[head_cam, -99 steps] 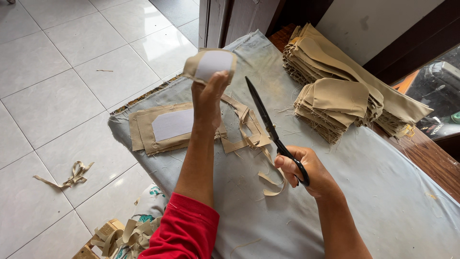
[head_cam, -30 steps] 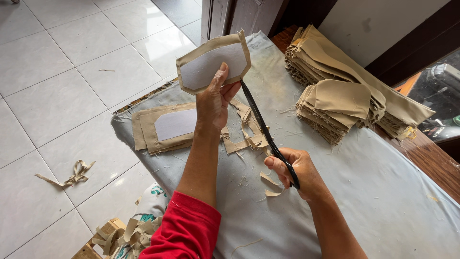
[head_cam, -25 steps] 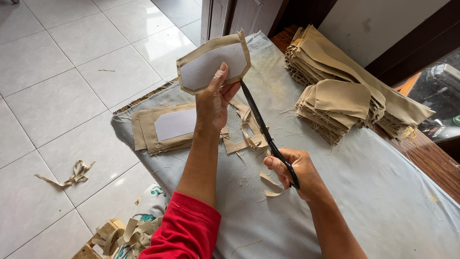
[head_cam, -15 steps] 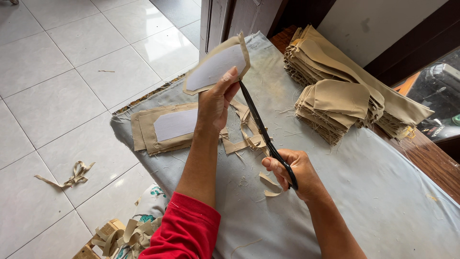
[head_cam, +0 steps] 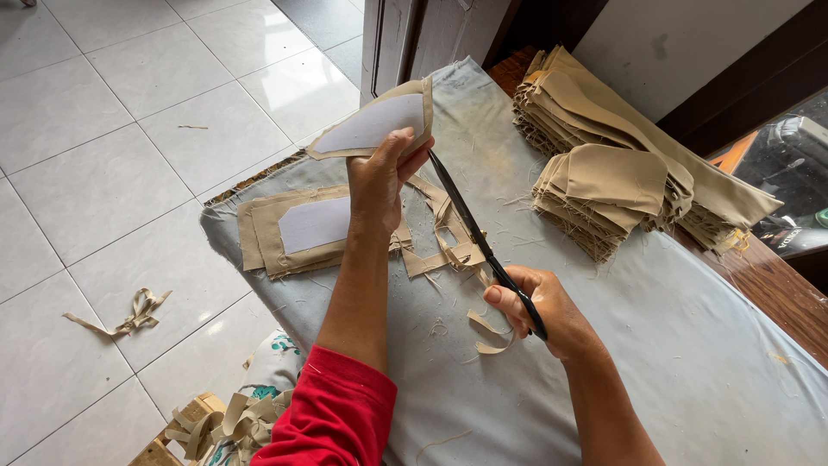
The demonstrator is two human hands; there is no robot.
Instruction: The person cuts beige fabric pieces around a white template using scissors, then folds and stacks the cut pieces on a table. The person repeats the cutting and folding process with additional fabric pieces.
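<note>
The right hand point(head_cam: 543, 315) is covering the handles of the scissors point(head_cam: 483, 246), and their tips are disappearing behind the left hand point(head_cam: 379, 177). That hand's palm is hiding the near edge of the tan fabric piece point(head_cam: 375, 121). Below the left arm, the box of scraps point(head_cam: 216, 427) is running off the bottom edge. Beyond the right hand, the bench point(head_cam: 690, 345) is running off the right edge.

So up near top centre there's a tan fabric piece with a white paper pattern on it point(head_cam: 375, 125), held up off the table and tilted nearly flat. The long black scissors point(head_cam: 483, 246) run diagonally below it, tips right at its lower right edge.
</note>
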